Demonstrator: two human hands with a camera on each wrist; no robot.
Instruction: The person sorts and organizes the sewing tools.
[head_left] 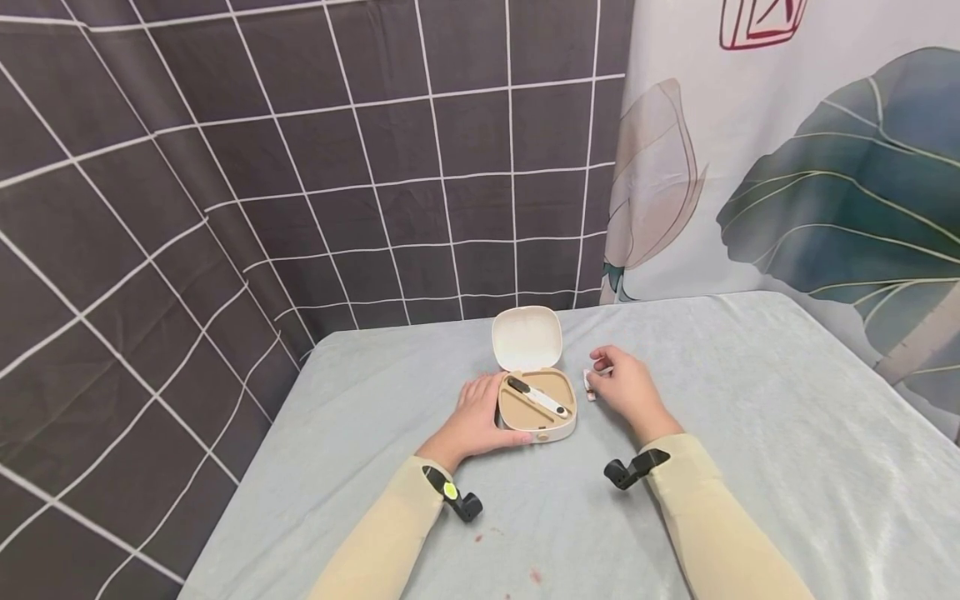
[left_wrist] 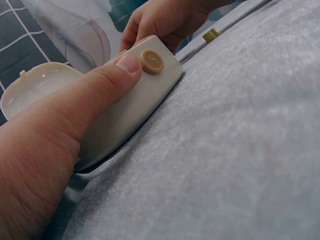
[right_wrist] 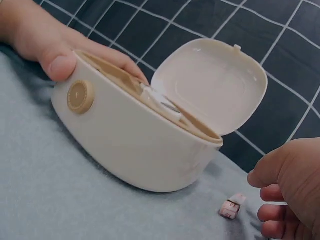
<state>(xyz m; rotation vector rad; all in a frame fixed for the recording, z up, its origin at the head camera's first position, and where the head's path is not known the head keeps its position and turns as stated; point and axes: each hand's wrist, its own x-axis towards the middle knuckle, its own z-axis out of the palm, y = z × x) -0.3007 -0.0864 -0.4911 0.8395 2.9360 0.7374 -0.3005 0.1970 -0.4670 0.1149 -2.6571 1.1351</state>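
A cream oval case stands open on the grey cloth, its lid tilted up at the back. A black and white tool lies in its tan tray. My left hand grips the case from the left, the thumb pressed on the front wall beside the gold button. My right hand rests just right of the case with its fingers curled. A small pink and white piece lies on the cloth next to those fingers. Whether they pinch anything stays unclear.
The table wears a pale grey cloth with a few red specks near the front edge. A dark grid-pattern cloth hangs at the left and back, a leaf-print curtain at the right.
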